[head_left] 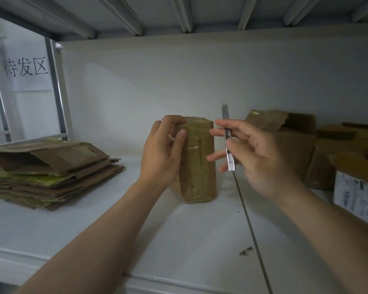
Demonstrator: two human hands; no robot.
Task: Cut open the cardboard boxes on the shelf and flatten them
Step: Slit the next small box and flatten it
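Observation:
A small brown cardboard box point(199, 164), wrapped in tape, stands upright on the white shelf point(89, 225) in the middle of the view. My left hand point(163, 152) grips its upper left side, fingers curled over the top edge and thumb on the front face. Just right of the box, my right hand point(255, 154) holds a slim silver utility knife point(228, 149) upright between thumb and fingers, its other fingers spread. The knife is beside the box's top right corner and does not touch it.
A stack of flattened cardboard point(49, 172) lies at the left of the shelf. More brown boxes point(295, 145) crowd the right, one with a white shipping label point(357, 198). A paper sign point(26, 66) hangs at the upper left. Small cardboard scraps point(245, 251) lie near a shelf seam.

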